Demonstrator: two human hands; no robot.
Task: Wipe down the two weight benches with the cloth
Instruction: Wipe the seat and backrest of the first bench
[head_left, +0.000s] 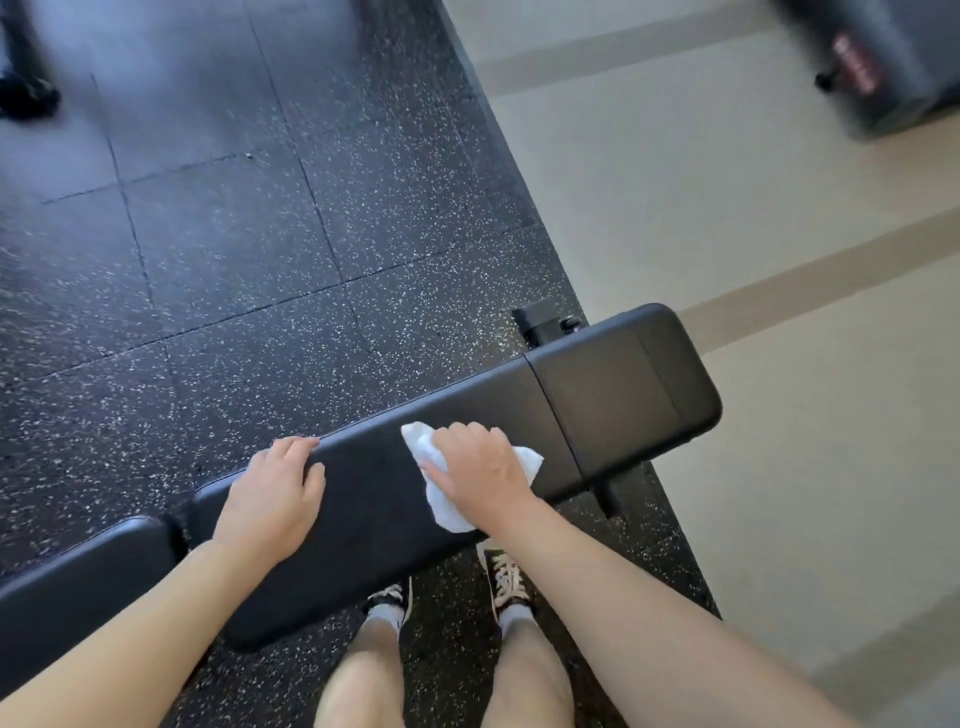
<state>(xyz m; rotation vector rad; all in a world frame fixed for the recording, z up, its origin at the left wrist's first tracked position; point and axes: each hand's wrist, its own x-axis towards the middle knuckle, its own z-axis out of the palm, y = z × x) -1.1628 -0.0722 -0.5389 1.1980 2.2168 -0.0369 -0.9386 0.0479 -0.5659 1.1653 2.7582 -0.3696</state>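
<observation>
A black padded weight bench runs from lower left to right across the view, its long pad and a shorter end pad meeting at a seam. My right hand lies on a crumpled white cloth and presses it onto the long pad, with fingers curled over the cloth. My left hand rests on the pad's far edge to the left, its fingers bent over that edge. A second black pad sits at the lower left, separated from the long pad by a gap.
The bench stands on black speckled rubber floor tiles; beige flooring begins to the right. My legs and sneakers are just below the bench. Dark equipment stands at the top right, and a dark object at the top left.
</observation>
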